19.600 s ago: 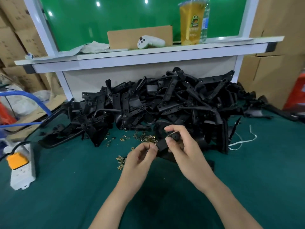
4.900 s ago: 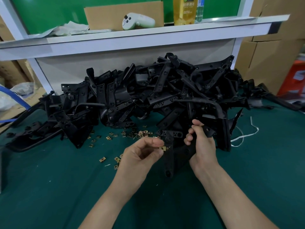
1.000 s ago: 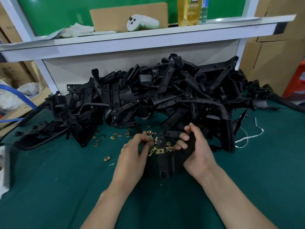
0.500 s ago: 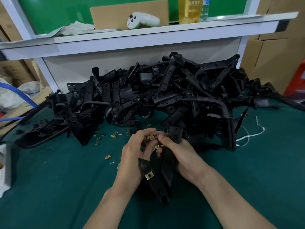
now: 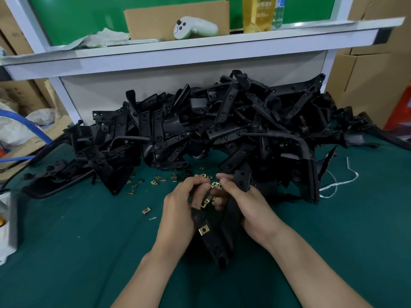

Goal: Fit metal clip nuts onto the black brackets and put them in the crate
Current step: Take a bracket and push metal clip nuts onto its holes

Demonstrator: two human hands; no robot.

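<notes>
Head view: left hand point(image 5: 178, 214) pinches small brass metal clip nut point(image 5: 214, 185), right hand point(image 5: 251, 207) grips long black bracket point(image 5: 213, 247), hands close together. One fitted nut point(image 5: 204, 230) already on bracket. Big black bracket pile point(image 5: 222, 130), loose nuts point(image 5: 155, 182) beyond hands; crate unseen, so most work left.

Bracket heap point(image 5: 200, 130) at the back of the counter point(image 5: 89, 252), hands before it.
Loose clip nuts point(image 5: 155, 182) lie before the heap. The left hand point(image 5: 180, 210) and right hand point(image 5: 251, 207) meet over one bracket point(image 5: 211, 243). A controller point(image 5: 194, 27) sits on the shelf point(image 5: 200, 54) behind, and what may be a cord point(image 5: 340, 182) lies to the right.
</notes>
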